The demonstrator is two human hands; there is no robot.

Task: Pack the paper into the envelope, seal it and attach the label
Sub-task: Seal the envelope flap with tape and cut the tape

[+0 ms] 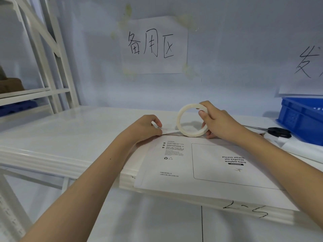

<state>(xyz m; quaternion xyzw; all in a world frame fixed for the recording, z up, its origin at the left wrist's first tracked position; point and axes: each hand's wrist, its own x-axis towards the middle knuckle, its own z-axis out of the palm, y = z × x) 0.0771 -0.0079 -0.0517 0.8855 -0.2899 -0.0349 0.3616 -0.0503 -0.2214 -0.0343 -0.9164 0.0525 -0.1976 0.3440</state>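
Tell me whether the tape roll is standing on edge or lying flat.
On edge: the tape roll stands upright on the envelope, its open centre facing the camera, gripped by the right hand.

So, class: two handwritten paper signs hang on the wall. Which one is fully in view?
The sign above the tape roll; the other sign is cut off by the right edge.

The envelope (pixel 201 165) is white with black print, the tape roll (pixel 192 120) cream; at three o'clock, black-handled scissors (pixel 277 132) and a blue crate (pixel 302 117).

Matt white paper envelope (pixel 206 165), glossy smooth white table (pixel 70 133), blue plastic crate (pixel 302 119), probably matt paper tape roll (pixel 192 120).
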